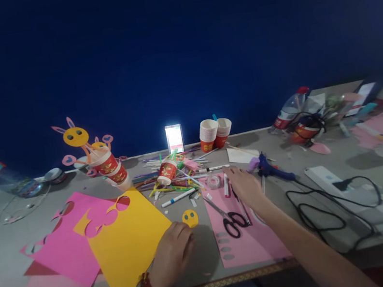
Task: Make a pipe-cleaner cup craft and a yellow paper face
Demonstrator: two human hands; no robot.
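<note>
At lower centre the left hand (pixel 172 250) perhaps steadies the disc (pixel 190 219), the right hand (pixel 246 187) beside the marker (pixel 225 186), both half-curled, grips unclear.

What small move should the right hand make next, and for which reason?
The right hand should probably close on the small white-and-red stick, because the fingertips are at or right beside that stick's upper end, while the left hand lies next to the yellow paper face.

Two hands (pixel 174 248), one loose yellow disc (pixel 190 219), one pair of scissors (pixel 227 216)
</note>
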